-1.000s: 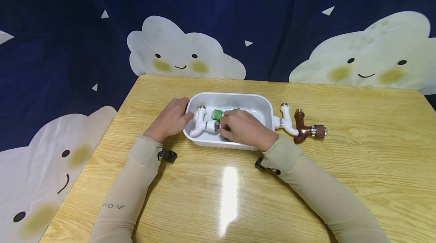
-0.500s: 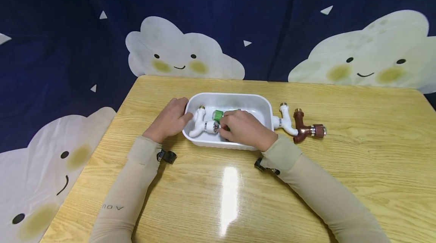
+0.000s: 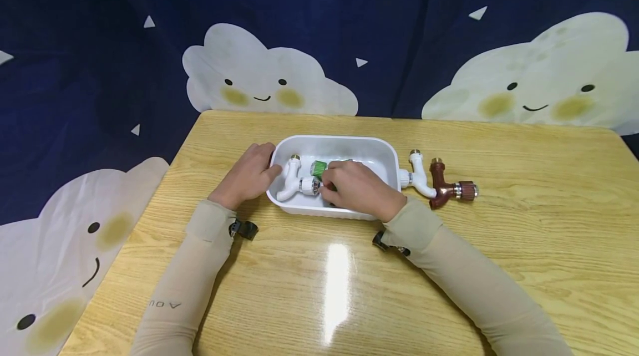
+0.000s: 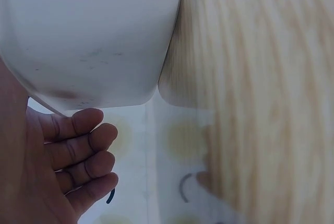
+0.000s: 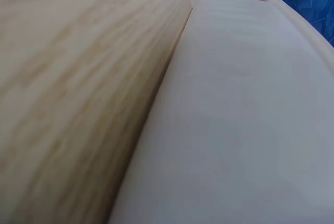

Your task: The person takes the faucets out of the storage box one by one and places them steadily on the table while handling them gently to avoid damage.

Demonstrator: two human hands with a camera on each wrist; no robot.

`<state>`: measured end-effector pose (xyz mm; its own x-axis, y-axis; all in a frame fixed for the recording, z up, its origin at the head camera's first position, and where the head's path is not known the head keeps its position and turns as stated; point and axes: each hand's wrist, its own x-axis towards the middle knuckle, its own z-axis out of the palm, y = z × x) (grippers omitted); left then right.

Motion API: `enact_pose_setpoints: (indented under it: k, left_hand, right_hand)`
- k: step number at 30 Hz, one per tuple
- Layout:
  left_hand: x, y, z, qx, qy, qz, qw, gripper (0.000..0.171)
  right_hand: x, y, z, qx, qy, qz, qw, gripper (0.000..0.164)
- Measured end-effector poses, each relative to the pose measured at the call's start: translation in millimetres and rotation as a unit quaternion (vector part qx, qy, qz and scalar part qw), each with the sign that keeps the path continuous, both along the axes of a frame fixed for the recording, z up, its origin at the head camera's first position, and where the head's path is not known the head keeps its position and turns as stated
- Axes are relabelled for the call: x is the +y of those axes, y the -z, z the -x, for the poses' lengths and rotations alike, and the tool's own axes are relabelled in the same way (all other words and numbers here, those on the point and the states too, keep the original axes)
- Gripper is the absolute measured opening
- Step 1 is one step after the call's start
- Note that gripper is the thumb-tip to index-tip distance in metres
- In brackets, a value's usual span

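A white plastic tub [image 3: 339,211] stands on the table. My left hand [image 3: 248,176] grips its left end, thumb at the rim; in the left wrist view curled fingers [image 4: 86,156] lie by the outer wall. A white tap [image 3: 290,185] with a brass inlet lies inside at the left. Its ribbed knob points right, its chrome end right at my right fingertips. My right hand [image 3: 356,187] reaches into the tub, fingers curled, covering most of a green-knobbed tap [image 3: 318,169]. I cannot tell what the right hand holds. The right wrist view shows mainly tub wall [image 5: 235,104].
Against the tub's right end lies another white tap [image 3: 420,176]. A dark red tap [image 3: 441,185] touches it on the right, knob pointing right. The wooden table [image 3: 279,289] meets a dark blue curtain [image 3: 389,12] with clouds at the back and left.
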<state>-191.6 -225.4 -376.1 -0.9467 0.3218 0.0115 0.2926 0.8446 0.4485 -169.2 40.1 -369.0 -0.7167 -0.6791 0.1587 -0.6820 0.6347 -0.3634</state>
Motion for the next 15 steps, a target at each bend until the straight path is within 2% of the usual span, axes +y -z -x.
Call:
enact_pose_setpoints:
  k: [15]
  left_hand:
    - [-0.4, -0.2, 0.1, -0.008, -0.003, 0.002, 1.0000, 0.034]
  right_hand:
    - [1.1, -2.7, -1.0, -0.009, 0.065, 0.021, 0.998, 0.012]
